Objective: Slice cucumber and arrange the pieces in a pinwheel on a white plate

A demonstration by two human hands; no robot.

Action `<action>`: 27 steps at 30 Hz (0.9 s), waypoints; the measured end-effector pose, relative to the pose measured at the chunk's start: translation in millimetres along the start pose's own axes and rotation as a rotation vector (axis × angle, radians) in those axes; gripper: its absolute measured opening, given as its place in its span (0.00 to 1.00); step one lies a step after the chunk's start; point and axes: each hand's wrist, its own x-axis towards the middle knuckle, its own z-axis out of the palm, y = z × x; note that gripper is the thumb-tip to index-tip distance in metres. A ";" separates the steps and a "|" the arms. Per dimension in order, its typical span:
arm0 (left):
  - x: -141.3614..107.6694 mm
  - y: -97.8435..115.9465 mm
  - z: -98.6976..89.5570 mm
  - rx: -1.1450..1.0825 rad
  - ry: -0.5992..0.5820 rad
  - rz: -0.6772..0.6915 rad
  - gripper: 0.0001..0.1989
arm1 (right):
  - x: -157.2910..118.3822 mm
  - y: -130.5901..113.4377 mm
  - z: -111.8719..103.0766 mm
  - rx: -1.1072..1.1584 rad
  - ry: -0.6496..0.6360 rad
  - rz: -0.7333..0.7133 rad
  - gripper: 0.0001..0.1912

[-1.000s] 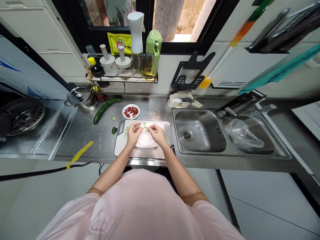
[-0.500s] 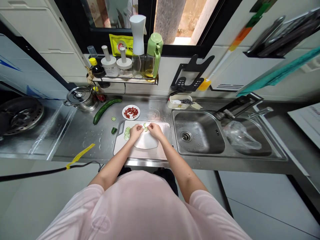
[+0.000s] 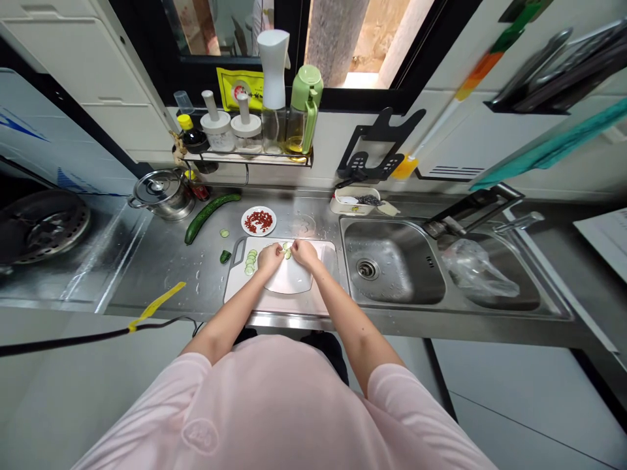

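Observation:
Both my hands are over a white plate [image 3: 289, 282] that lies on a white cutting board [image 3: 236, 288] with a grey handle. Several cucumber slices [image 3: 287, 247] rest near the plate's far edge, between my fingertips. My left hand [image 3: 270, 258] is closed, its fingertips pinched at the left side of these slices. From the right, my right hand [image 3: 304, 253] has its fingers curled and pinched against the slices too; small parts of them are hidden. Left of my left hand, an overlapping row of cucumber slices [image 3: 251, 261] lies on the board.
Behind the board stands a small plate of chopped red pieces [image 3: 267, 230]. Further left are a whole cucumber [image 3: 208, 217], a cucumber end [image 3: 225, 256], a single slice [image 3: 224, 233] and a lidded pot [image 3: 164, 196]. A double sink [image 3: 392, 261] is to the right.
My left fingers have moved slightly right and closed in on the slices at the plate's far edge. My right hand stays almost in place. The view has shifted a little.

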 end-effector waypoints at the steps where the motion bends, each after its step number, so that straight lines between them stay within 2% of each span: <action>1: -0.1 1.3 -0.5 0.016 -0.008 -0.003 0.09 | 0.9 -0.4 0.6 -0.013 -0.001 0.003 0.11; 8: 0.0 4.4 -0.9 0.077 -0.024 -0.018 0.10 | 1.4 -3.7 1.4 -0.076 -0.018 0.028 0.12; 19: -3.5 1.4 -1.8 0.091 0.007 0.049 0.11 | -6.6 -7.9 -2.2 -0.081 -0.004 0.032 0.13; 27: -7.4 -0.6 0.1 0.098 0.002 0.098 0.11 | -21.8 -5.6 2.2 -0.132 0.052 -0.108 0.12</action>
